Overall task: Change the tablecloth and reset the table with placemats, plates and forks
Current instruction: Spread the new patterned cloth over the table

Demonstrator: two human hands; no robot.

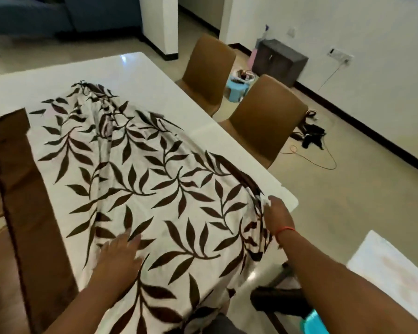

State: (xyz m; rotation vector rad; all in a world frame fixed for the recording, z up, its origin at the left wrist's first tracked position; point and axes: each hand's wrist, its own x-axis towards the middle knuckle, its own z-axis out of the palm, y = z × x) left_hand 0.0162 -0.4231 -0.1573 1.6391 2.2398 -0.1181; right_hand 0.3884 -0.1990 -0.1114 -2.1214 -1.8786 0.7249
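room: dining corner, white glossy table point(155, 75), brown chairs alongside.
right hand point(276, 216): pinching the gathered right edge of the tablecloth point(155, 179).
left hand point(120, 254): fingers flat, pressing the cloth down.
tablecloth: leaf-printed, half spread and rumpled across the table.
handling: looks light, limp, likely to slide on gloss; best taken by corners or hem.
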